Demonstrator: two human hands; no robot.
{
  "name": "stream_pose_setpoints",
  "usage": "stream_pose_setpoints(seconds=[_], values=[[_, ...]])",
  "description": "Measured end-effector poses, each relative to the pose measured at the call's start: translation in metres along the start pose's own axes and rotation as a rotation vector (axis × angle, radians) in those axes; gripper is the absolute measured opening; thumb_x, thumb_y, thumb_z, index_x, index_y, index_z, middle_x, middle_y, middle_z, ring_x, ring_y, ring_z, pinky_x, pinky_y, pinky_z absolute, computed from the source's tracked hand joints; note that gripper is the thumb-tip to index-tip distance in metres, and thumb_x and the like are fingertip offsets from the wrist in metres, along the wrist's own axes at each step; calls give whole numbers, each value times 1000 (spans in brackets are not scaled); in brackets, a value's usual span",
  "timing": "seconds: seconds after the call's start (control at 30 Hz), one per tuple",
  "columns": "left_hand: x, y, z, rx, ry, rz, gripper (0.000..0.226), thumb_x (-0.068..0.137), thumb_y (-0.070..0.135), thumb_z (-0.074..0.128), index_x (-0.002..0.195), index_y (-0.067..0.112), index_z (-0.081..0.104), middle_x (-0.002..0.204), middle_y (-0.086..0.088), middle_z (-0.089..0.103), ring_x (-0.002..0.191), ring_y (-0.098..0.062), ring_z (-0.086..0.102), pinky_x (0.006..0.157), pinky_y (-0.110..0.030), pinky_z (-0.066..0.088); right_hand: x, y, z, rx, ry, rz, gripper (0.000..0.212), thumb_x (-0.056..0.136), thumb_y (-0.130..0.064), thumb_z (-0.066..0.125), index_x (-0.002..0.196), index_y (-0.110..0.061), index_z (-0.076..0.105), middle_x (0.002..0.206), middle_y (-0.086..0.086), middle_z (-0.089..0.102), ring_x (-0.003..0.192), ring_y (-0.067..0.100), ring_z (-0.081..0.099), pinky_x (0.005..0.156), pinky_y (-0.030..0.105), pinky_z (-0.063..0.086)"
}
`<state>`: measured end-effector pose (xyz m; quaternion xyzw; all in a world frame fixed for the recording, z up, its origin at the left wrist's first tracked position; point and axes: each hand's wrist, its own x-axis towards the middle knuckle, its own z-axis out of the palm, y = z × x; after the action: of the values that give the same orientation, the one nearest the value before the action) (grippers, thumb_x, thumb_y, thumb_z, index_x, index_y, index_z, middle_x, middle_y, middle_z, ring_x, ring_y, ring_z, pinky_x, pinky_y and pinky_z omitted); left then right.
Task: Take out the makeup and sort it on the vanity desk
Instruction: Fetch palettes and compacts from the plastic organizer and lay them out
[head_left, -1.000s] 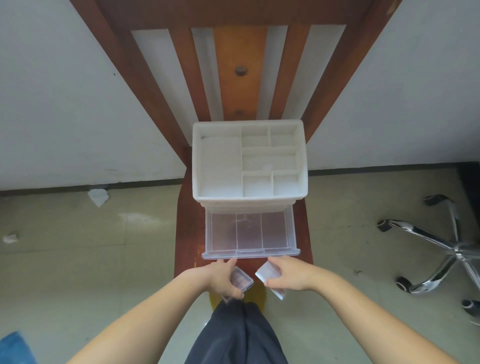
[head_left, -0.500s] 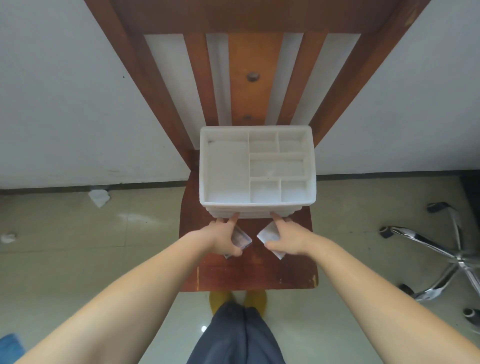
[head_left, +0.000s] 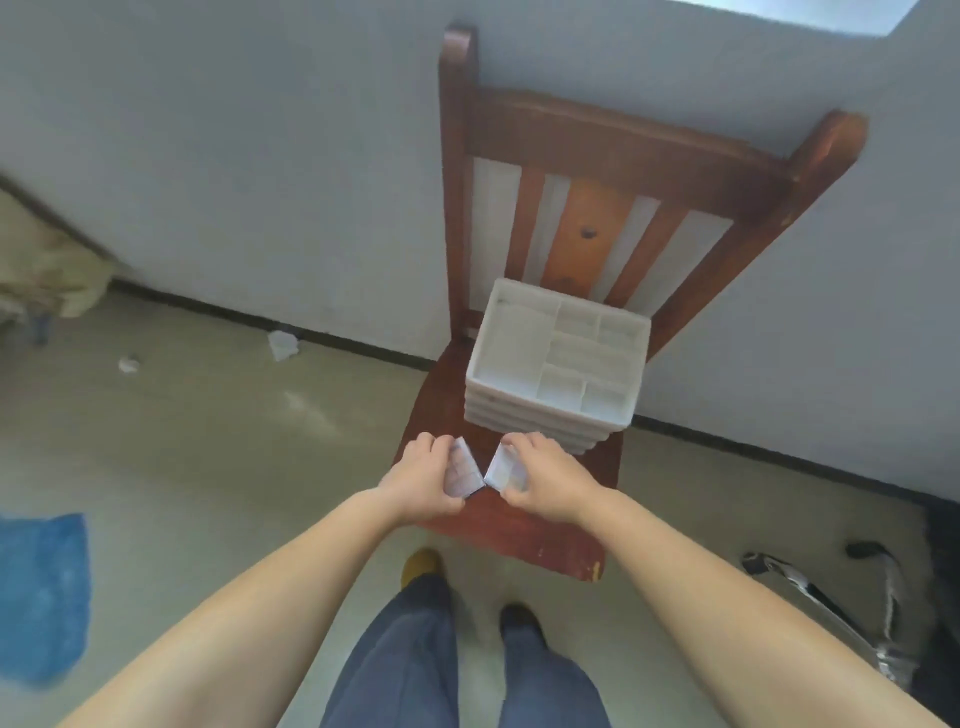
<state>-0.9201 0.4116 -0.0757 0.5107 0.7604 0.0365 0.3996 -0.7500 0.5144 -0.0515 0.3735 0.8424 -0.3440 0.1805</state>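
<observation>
Makeup: two small clear cases, one per hand, held above the chair seat (head_left: 524, 535)
Left hand (head_left: 422, 480): gripping left case (head_left: 462, 474)
Right hand (head_left: 545, 480): gripping right case (head_left: 500, 468)
Organizer (head_left: 558, 371): compartments look empty, drawer closed
Left: sorting not started

Wooden chair (head_left: 618, 156), blue cloth (head_left: 41, 592) on floor, chrome chair base (head_left: 810, 597)

The organizer (head_left: 556, 364) on the chair looks like matt white plastic. The chair (head_left: 524, 535) is reddish-brown varnished wood, glossy, chipped at the near seat edge. The two small cases (head_left: 464, 473) held over the seat look like clear, shiny plastic. Far right, chair-base legs (head_left: 810, 597) are polished metal.
</observation>
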Motion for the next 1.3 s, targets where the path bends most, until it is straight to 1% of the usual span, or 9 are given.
stream_pose_setpoints(seconds=[0.13, 0.3, 0.5, 0.6, 0.7, 0.8, 0.93, 1.13, 1.3], values=[[-53, 2, 7, -126, 224, -160, 78, 72, 30, 66, 138, 13, 28, 128, -5, 34, 121, -23, 34, 97, -38, 41, -18, -23, -9, -174, 22, -235, 56, 82, -30, 60, 132, -15, 39, 136, 4, 42, 122, 25, 40, 98, 38, 39], [-131, 10, 53, -240, 400, -349, 73, 73, 28, 63, 137, 15, 29, 126, -5, 35, 120, -24, 35, 97, -39, 41, -54, -40, -3, -399, 35, -489, 49, 85, -36, 58, 126, -12, 44, 134, 4, 43, 118, 26, 43, 96, 37, 40], [-240, 3, 120, -392, 626, -640, 79, 72, 29, 65, 140, 16, 26, 131, -5, 34, 123, -25, 37, 99, -38, 40, -84, -92, 46, -650, -86, -812, 47, 86, -32, 55, 127, -10, 42, 131, 6, 43, 117, 29, 43, 93, 38, 40], [-307, -3, 162, -454, 745, -789, 79, 72, 29, 65, 140, 15, 26, 133, -7, 34, 125, -27, 36, 102, -34, 36, -110, -131, 90, -719, -169, -991, 48, 85, -32, 56, 127, -11, 42, 130, 7, 42, 119, 30, 42, 95, 38, 39], [-378, 1, 217, -541, 846, -948, 77, 72, 29, 64, 139, 19, 26, 132, -5, 32, 124, -25, 34, 97, -34, 39, -151, -165, 144, -818, -249, -1189, 53, 85, -36, 57, 129, -14, 38, 134, 4, 38, 122, 27, 38, 97, 34, 38], [-452, 17, 284, -619, 921, -1106, 76, 72, 28, 65, 138, 19, 28, 131, -4, 32, 122, -26, 36, 95, -36, 41, -207, -194, 204, -877, -308, -1361, 55, 84, -38, 57, 130, -15, 38, 135, 3, 38, 122, 26, 39, 97, 34, 37], [-552, 56, 386, -696, 974, -1295, 75, 73, 28, 66, 137, 20, 28, 131, -4, 30, 123, -25, 35, 95, -40, 43, -302, -216, 291, -936, -393, -1538, 59, 81, -37, 61, 131, -16, 38, 135, 4, 40, 124, 26, 39, 100, 35, 35], [-711, 136, 532, -759, 1038, -1587, 78, 73, 26, 68, 138, 19, 27, 132, -5, 31, 124, -25, 33, 96, -36, 42, -474, -217, 424, -1019, -543, -1778, 63, 82, -41, 61, 134, -17, 35, 138, 2, 38, 126, 24, 37, 100, 35, 33], [-801, 181, 613, -818, 1145, -1789, 78, 71, 23, 68, 138, 20, 28, 130, -5, 32, 123, -25, 34, 95, -37, 42, -597, -232, 507, -1039, -637, -2019, 61, 83, -40, 60, 133, -17, 35, 138, 2, 38, 125, 24, 39, 102, 35, 36]])
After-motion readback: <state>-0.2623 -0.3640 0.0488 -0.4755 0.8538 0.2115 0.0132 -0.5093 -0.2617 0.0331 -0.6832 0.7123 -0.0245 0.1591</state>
